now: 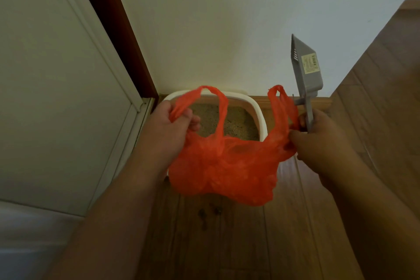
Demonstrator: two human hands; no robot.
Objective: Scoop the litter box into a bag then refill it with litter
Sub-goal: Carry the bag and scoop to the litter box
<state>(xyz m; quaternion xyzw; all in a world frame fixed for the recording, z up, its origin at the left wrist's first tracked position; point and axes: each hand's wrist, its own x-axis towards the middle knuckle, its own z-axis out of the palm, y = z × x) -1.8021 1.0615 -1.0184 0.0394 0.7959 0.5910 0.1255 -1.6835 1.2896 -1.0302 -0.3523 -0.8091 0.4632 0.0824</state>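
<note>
An orange plastic bag hangs in mid-air between the two hands, above the near end of the litter box and the wooden floor. The left hand has its grip closed on the bag's left handle loop, fingers and thumb curled round the gathered plastic, with the loop arching up and over toward the far side. The right hand pinches the bag's right edge below the second handle loop, and the same closed grip also holds the handle of a grey litter scoop. The scoop stands nearly upright, its slotted blade pointing up and far, with a pale barcode label on its face. The bag's body is crumpled and bulges downward; what is inside it cannot be told through the plastic.

The litter box is white, with a rounded rim, and sits on the floor against the far wall, just right of a dark brown door frame. It holds sandy, beige, grainy litter, visible through the gap between the bag's handles. The bag hides the near part of the box.

On the floor near the box, below the bag, lie a few small dark clumps. A pale panelled door fills the left side.
</note>
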